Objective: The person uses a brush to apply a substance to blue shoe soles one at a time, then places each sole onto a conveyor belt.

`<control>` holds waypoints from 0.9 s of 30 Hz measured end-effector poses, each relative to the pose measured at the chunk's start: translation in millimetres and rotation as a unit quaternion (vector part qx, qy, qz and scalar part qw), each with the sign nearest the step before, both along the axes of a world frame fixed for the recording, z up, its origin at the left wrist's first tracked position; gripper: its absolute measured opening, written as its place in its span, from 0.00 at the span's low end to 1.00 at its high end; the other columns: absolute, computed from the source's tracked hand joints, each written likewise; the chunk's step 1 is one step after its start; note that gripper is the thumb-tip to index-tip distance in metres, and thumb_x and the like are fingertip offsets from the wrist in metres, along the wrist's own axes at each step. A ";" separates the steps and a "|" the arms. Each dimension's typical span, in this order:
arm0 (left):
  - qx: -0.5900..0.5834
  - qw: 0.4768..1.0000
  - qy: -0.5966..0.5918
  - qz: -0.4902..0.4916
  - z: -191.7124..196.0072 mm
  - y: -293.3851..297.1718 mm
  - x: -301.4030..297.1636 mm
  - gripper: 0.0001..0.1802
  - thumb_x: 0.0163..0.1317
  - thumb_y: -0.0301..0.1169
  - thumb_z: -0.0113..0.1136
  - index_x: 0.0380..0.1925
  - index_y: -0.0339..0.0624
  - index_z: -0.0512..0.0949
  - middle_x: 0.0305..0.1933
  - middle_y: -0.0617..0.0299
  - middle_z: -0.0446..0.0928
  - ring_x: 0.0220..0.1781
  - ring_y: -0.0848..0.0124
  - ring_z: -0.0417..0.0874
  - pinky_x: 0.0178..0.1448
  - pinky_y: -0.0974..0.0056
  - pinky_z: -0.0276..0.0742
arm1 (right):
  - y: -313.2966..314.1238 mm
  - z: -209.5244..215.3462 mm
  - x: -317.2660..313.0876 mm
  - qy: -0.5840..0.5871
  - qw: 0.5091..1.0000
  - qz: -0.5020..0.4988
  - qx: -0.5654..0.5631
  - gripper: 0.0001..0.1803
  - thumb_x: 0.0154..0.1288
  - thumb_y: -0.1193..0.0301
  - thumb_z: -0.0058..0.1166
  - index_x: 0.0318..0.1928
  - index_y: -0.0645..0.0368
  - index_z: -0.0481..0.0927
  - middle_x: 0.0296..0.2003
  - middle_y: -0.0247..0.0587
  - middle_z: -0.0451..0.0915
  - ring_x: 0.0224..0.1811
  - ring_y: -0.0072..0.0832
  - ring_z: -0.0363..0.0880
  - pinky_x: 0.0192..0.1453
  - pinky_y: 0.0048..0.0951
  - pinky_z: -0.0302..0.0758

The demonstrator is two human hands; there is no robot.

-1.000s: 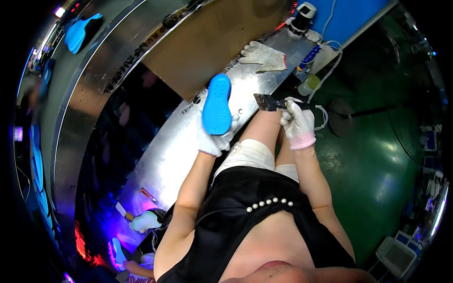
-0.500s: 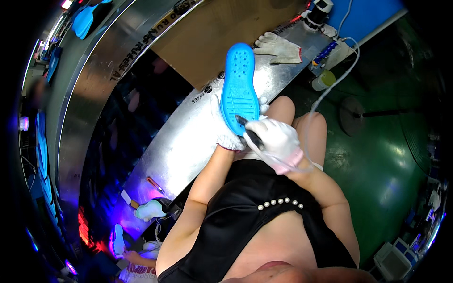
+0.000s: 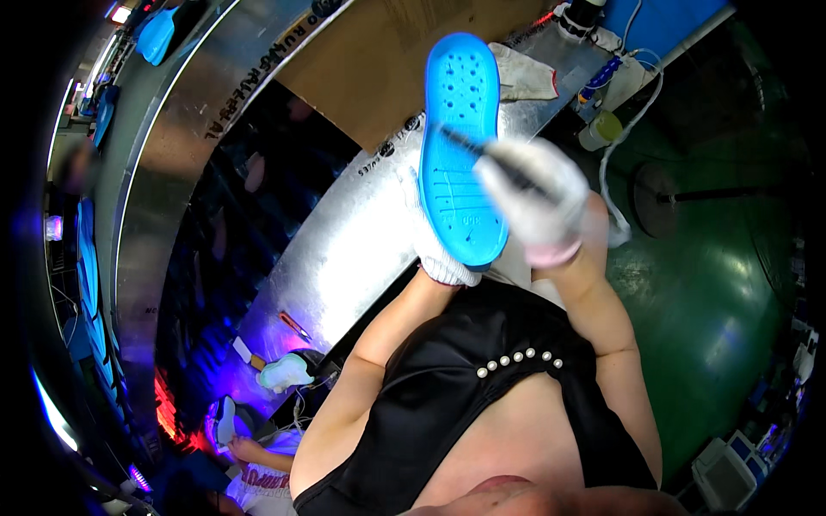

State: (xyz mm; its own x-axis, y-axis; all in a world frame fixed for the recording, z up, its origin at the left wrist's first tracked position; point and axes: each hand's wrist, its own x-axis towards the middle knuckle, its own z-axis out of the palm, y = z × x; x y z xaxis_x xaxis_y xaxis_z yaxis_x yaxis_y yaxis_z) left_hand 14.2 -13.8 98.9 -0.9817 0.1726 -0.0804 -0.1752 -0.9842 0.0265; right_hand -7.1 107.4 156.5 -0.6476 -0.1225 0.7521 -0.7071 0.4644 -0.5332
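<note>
A bright blue shoe sole point(image 3: 460, 193), with a cluster of small holes toward its far end and thin ridges toward its near end, is held up over the bench. My left hand point(image 3: 416, 219), in a white knit glove, grips it from beneath and along its left side; most of those fingers are hidden behind the sole. My right hand point(image 3: 542, 198), in a white glove with a pink cuff, is closed round a black pen-like tool point(image 3: 463, 140). The tool's tip is over the middle of the sole; blur hides whether it touches.
A metal bench point(image 3: 318, 249) bears a brown cardboard sheet point(image 3: 353, 64), a spare white glove point(image 3: 525, 73) and a red-handled cutter point(image 3: 294, 326). A white hose point(image 3: 632, 129) hangs by a yellow-green cup point(image 3: 605, 129). A co-worker's hand point(image 3: 248, 449) is at lower left.
The sole has moved a little farther away and to the right. My right hand and the tool have travelled up from the sole's near end to its middle.
</note>
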 end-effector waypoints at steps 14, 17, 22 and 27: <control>0.068 0.980 0.134 -0.129 -5.6 -31.9 -21.5 0.55 0.58 0.74 0.35 0.70 0.37 0.54 0.63 0.32 0.65 0.57 0.38 0.74 0.52 0.36 0.77 | -15.0 20.9 55.7 -0.194 0.969 0.133 -0.075 0.10 0.53 0.74 0.66 0.37 0.59 0.81 0.29 0.40 0.82 0.29 0.31 0.83 0.36 0.27 0.79; -0.084 0.989 0.087 -0.091 3.2 -37.3 -21.8 0.51 0.61 0.71 0.36 0.68 0.38 0.58 0.58 0.33 0.71 0.55 0.44 0.78 0.61 0.45 0.74 | -5.4 12.2 34.4 -0.308 0.939 0.056 -0.138 0.11 0.54 0.75 0.65 0.39 0.61 0.82 0.30 0.39 0.83 0.30 0.30 0.83 0.37 0.26 0.79; -0.071 0.952 0.140 -0.263 -3.2 -59.2 -41.4 0.53 0.58 0.73 0.38 0.68 0.39 0.59 0.57 0.32 0.71 0.46 0.40 0.81 0.37 0.43 0.83 | 3.9 18.2 52.0 -0.108 0.974 0.167 0.109 0.11 0.53 0.74 0.65 0.39 0.58 0.83 0.36 0.40 0.83 0.34 0.36 0.83 0.38 0.30 0.79; -0.155 0.936 0.038 -0.314 15.1 -70.0 -47.7 0.48 0.61 0.68 0.42 0.67 0.39 0.61 0.58 0.33 0.71 0.50 0.41 0.80 0.46 0.46 0.82 | 4.7 25.5 44.7 -0.068 0.957 0.209 0.191 0.12 0.51 0.75 0.61 0.40 0.53 0.83 0.36 0.34 0.84 0.30 0.31 0.81 0.33 0.28 0.77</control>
State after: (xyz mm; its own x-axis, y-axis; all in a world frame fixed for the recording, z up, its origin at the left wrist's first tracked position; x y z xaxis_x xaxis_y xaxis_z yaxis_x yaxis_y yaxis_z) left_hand -33.5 -83.8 114.0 -0.7001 0.6966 -0.1571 -0.7020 -0.6312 0.3298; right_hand 37.6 112.1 181.9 -0.5715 -0.6407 0.5128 -0.8092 0.3360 -0.4820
